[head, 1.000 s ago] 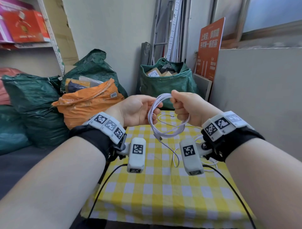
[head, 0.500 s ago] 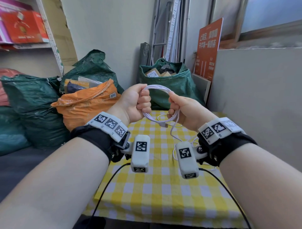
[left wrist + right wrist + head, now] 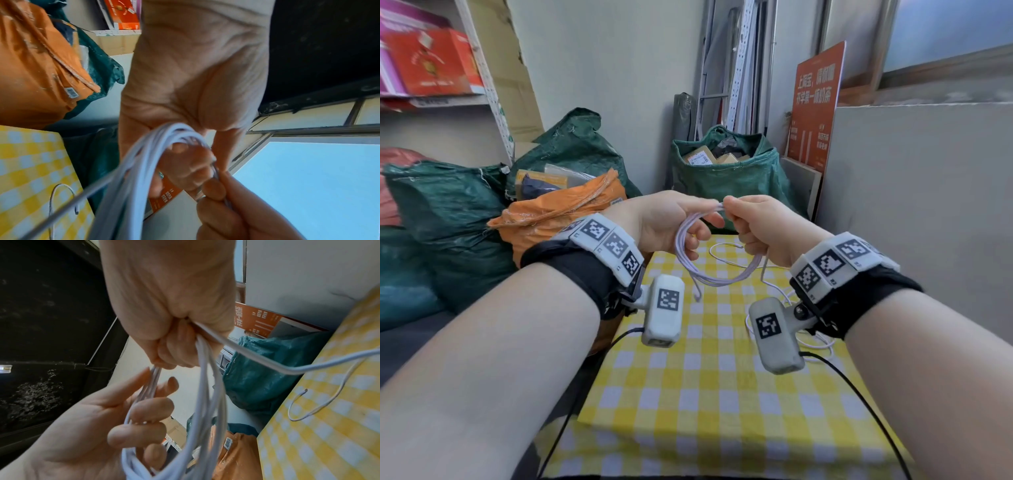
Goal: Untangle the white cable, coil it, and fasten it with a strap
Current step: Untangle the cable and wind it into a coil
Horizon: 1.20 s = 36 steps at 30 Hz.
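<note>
Both hands hold the white cable (image 3: 717,278) as a coil of several loops above the yellow-checked table (image 3: 688,394). My left hand (image 3: 698,233) curls its fingers round the coil's left side, and the loops (image 3: 131,178) cross its palm. My right hand (image 3: 739,222) grips the top of the coil in a fist (image 3: 170,321), touching the left hand's (image 3: 115,418) fingertips. A loose tail (image 3: 726,251) leaves the right hand and lies on the cloth, ending in a small plug (image 3: 305,390). More slack (image 3: 822,342) lies under my right wrist.
Green sacks (image 3: 445,219) and an orange bag (image 3: 558,216) stand left of the table. A green sack of parcels (image 3: 722,174) and an orange sign (image 3: 815,102) are behind it. A grey panel (image 3: 914,205) runs along the right. Black leads hang from both wrist cameras.
The hands have come together at the top of the coil. The loops, held spread between the hands before, now hang below them toward the table.
</note>
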Available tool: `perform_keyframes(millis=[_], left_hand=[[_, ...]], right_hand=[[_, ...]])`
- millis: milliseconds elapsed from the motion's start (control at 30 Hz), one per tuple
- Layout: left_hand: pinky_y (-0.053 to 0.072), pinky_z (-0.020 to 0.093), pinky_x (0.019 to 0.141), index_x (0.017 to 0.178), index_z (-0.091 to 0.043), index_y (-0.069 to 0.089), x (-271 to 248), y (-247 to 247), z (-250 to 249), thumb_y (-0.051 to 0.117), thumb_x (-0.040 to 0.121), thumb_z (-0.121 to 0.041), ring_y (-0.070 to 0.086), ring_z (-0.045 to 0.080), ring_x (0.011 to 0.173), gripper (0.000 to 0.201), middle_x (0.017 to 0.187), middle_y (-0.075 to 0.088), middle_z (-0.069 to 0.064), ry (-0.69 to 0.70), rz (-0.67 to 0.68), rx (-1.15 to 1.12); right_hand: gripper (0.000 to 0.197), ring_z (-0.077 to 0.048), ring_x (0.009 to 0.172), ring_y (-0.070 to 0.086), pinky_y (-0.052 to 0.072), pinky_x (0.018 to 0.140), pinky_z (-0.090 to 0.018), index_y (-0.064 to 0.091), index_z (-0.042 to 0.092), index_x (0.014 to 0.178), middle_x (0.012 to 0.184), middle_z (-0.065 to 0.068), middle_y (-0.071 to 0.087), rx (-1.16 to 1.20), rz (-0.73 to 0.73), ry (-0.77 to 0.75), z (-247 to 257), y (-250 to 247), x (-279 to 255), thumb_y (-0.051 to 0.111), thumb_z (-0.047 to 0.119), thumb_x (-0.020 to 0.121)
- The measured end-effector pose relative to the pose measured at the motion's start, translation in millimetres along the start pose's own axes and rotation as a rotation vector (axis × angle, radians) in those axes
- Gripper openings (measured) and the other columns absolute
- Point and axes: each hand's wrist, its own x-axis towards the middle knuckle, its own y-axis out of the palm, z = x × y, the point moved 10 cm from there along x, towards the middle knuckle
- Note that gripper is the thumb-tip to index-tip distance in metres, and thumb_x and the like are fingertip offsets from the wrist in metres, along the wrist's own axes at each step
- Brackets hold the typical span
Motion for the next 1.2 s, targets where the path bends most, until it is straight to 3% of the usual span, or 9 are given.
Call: perform_keyframes(millis=[100, 300, 500, 567, 667, 767, 867, 1067, 1200], left_hand=[[0.036, 0.026, 0.053, 0.101, -0.007, 0.055, 0.8, 3.3, -8.5, 0.047, 0.097, -0.035, 0.029, 0.009, 0.042, 0.029, 0.055, 0.039, -0.002, 0.042, -0.017, 0.084], [0.015, 0.017, 0.037, 0.067, -0.018, 0.041, 10.5, 1.3, -7.3, 0.040, 0.098, -0.044, 0.015, 0.004, 0.034, 0.041, 0.042, 0.022, -0.010, 0.110, -0.070, -0.081], [0.015, 0.017, 0.033, 0.064, -0.020, 0.036, 12.4, -14.7, -8.6, 0.036, 0.100, -0.043, 0.015, 0.003, 0.028, 0.043, 0.037, 0.021, -0.011, 0.170, -0.154, -0.347], [0.016, 0.016, 0.033, 0.064, -0.020, 0.035, 13.2, -15.1, -7.7, 0.035, 0.100, -0.043, 0.015, 0.004, 0.028, 0.043, 0.037, 0.020, -0.011, 0.179, -0.165, -0.393], [0.019, 0.018, 0.035, 0.062, -0.020, 0.034, 16.4, -7.2, -3.4, 0.033, 0.100, -0.043, 0.017, 0.005, 0.028, 0.045, 0.038, 0.021, -0.009, 0.162, -0.118, -0.435], [0.031, 0.019, 0.040, 0.059, -0.018, 0.037, 17.0, 0.6, 5.0, 0.032, 0.100, -0.040, 0.024, 0.007, 0.031, 0.047, 0.043, 0.029, -0.007, 0.078, -0.029, -0.436], [0.040, 0.024, 0.051, 0.066, -0.015, 0.044, 13.4, 2.4, 7.0, 0.029, 0.101, -0.035, 0.034, 0.009, 0.037, 0.043, 0.050, 0.039, -0.004, 0.041, 0.012, -0.310], [0.032, 0.019, 0.043, 0.094, -0.011, 0.056, 14.7, 2.7, -6.1, 0.041, 0.099, -0.038, 0.032, 0.007, 0.040, 0.032, 0.054, 0.042, -0.004, 0.064, -0.047, -0.042], [0.019, 0.017, 0.034, 0.071, -0.015, 0.042, 18.7, 4.3, -12.8, 0.036, 0.102, -0.035, 0.017, 0.004, 0.032, 0.037, 0.041, 0.024, -0.010, 0.116, -0.064, -0.099]], right_hand=[[0.035, -0.008, 0.039, 0.017, 0.014, 0.039, -0.019, 0.039, 0.017, 0.066, 0.053, 0.004, 0.024, -0.052, 0.007, -0.002, 2.7, -0.9, -0.1, 0.042, 0.026, 0.099], [0.034, -0.011, 0.045, 0.024, 0.027, 0.045, -0.023, 0.042, 0.017, 0.069, 0.054, 0.005, 0.027, -0.059, 0.009, -0.036, 3.0, -0.6, -0.3, 0.049, 0.035, 0.097], [0.032, -0.012, 0.045, 0.040, 0.048, 0.050, -0.023, 0.045, 0.015, 0.073, 0.051, 0.004, 0.036, 0.362, 0.053, 0.044, -17.1, -2.7, -1.6, 0.048, 0.036, 0.097], [0.035, -0.010, 0.043, 0.036, 0.046, 0.052, -0.023, 0.045, 0.015, 0.072, 0.049, 0.006, 0.032, 0.508, 0.054, 0.043, -18.5, -1.5, 0.2, 0.045, 0.039, 0.098], [0.042, -0.009, 0.038, 0.023, 0.032, 0.041, -0.020, 0.041, 0.016, 0.068, 0.046, 0.008, 0.025, 0.572, -0.028, 0.037, -20.0, -5.2, 5.9, 0.039, 0.044, 0.099], [0.042, -0.007, 0.034, 0.019, 0.021, 0.034, -0.017, 0.037, 0.018, 0.065, 0.042, 0.009, 0.025, 0.466, -0.102, 0.037, -20.3, -12.6, 7.9, 0.037, 0.038, 0.101], [0.041, -0.008, 0.035, 0.018, 0.019, 0.035, -0.016, 0.036, 0.018, 0.064, 0.048, 0.007, 0.024, 0.316, -0.106, 0.039, -19.3, -15.0, 7.6, 0.037, 0.035, 0.101], [0.041, -0.008, 0.036, 0.017, 0.016, 0.038, -0.017, 0.036, 0.018, 0.063, 0.046, 0.007, 0.023, 0.173, -0.075, -0.004, -11.8, -4.8, 5.8, 0.037, 0.033, 0.101], [0.041, -0.010, 0.041, 0.019, 0.021, 0.040, -0.019, 0.037, 0.018, 0.065, 0.051, 0.006, 0.023, 0.182, -0.075, -0.004, -9.5, -6.4, 2.4, 0.041, 0.039, 0.100]])
